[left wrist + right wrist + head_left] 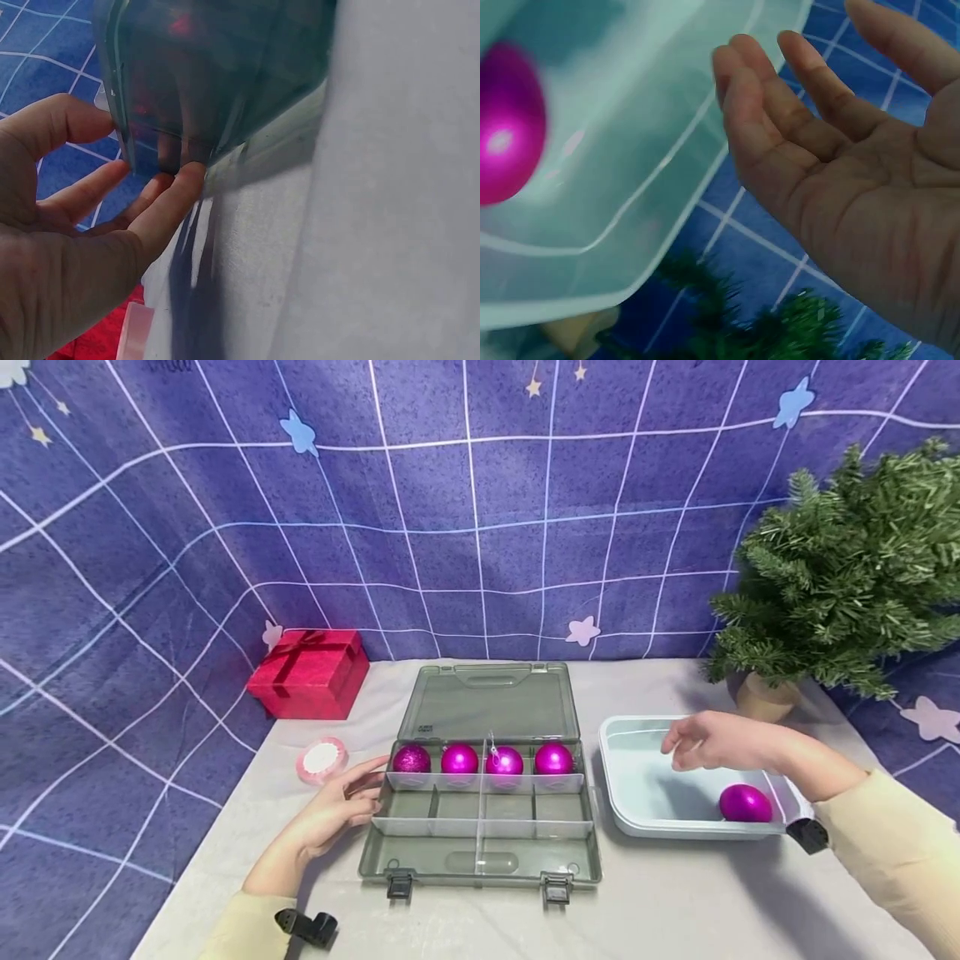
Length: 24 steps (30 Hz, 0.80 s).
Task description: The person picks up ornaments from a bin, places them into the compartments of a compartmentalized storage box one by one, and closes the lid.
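Note:
Four magenta balls fill the back row of an open, clear grey divided box (480, 860); the leftmost ball (412, 760) is glittery, the others smooth. My left hand (330, 814) touches the box's left side with its fingertips, also seen from the left wrist, where the hand (82, 225) meets the box wall (225, 67). Above the pale blue tray (637, 793) my right hand (723, 743) hovers with relaxed, slightly bent fingers, holding nothing. One magenta ball (745, 803) lies in the tray's front right corner. In the right wrist view that ball (510, 124) is apart from the hand (855, 172).
A red gift box (311, 677) stands at the back left, with a pink-and-white round roll (322, 761) in front of it. Behind the tray at the right stands a small green artificial tree (840, 568). A patterned blue cloth (510, 552) hangs behind the table.

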Each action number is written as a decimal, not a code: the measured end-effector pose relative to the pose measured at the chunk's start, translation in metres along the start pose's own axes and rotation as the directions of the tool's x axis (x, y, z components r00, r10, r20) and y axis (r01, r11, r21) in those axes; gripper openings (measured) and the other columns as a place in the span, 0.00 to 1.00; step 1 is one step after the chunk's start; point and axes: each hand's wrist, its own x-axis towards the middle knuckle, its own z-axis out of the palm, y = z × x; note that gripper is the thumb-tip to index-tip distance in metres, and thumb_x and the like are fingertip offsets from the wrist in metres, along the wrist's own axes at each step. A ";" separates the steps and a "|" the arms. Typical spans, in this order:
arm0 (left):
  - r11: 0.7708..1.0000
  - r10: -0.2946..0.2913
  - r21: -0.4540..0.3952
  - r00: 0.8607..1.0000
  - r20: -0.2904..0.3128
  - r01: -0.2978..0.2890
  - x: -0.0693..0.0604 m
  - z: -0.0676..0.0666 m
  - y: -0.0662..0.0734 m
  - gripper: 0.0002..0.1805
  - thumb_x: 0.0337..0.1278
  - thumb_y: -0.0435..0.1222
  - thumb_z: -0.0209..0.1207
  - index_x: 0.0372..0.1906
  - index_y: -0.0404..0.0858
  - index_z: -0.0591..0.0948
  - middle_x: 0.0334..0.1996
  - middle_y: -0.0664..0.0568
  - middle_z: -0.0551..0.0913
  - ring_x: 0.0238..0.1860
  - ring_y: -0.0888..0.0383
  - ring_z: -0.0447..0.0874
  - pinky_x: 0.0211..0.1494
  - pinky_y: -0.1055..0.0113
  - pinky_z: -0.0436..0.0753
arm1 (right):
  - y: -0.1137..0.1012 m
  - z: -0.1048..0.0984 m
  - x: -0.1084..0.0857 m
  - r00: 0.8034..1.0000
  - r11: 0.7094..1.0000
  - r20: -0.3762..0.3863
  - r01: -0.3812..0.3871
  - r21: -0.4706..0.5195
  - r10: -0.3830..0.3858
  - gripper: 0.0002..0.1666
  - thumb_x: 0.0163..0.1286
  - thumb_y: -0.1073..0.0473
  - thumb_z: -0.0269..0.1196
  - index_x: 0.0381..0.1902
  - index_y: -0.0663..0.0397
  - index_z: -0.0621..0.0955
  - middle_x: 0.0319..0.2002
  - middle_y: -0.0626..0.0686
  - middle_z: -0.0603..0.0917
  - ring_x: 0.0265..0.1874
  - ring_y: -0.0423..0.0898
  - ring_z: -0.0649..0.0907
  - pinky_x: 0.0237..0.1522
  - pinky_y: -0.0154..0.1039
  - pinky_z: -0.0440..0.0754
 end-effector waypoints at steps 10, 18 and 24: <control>1.000 0.002 -0.002 1.000 0.008 -0.002 0.001 0.001 0.000 0.43 0.58 0.19 0.53 0.80 0.29 0.53 0.72 0.23 0.57 0.58 0.51 0.77 0.47 0.67 0.82 | 0.032 0.002 -0.016 0.999 0.990 -0.003 -0.041 -0.135 0.041 0.17 0.60 0.65 0.71 0.44 0.68 0.81 0.39 0.55 0.86 0.40 0.50 0.83 0.43 0.45 0.81; 1.000 0.020 -0.004 1.000 0.013 -0.020 -0.001 0.001 0.000 0.43 0.58 0.19 0.53 0.79 0.28 0.53 0.71 0.22 0.57 0.56 0.51 0.78 0.47 0.67 0.82 | 0.041 0.005 -0.023 0.994 0.937 0.020 -0.098 -0.335 0.111 0.20 0.54 0.62 0.74 0.44 0.63 0.81 0.36 0.53 0.83 0.35 0.50 0.81 0.39 0.49 0.80; 1.000 0.002 -0.001 1.000 -0.003 -0.002 0.000 0.001 0.000 0.43 0.57 0.19 0.53 0.79 0.29 0.54 0.72 0.23 0.57 0.58 0.50 0.77 0.46 0.68 0.82 | 0.046 0.008 -0.026 0.995 0.926 0.009 -0.093 -0.366 0.104 0.20 0.49 0.66 0.72 0.41 0.60 0.82 0.34 0.50 0.83 0.33 0.47 0.80 0.37 0.45 0.80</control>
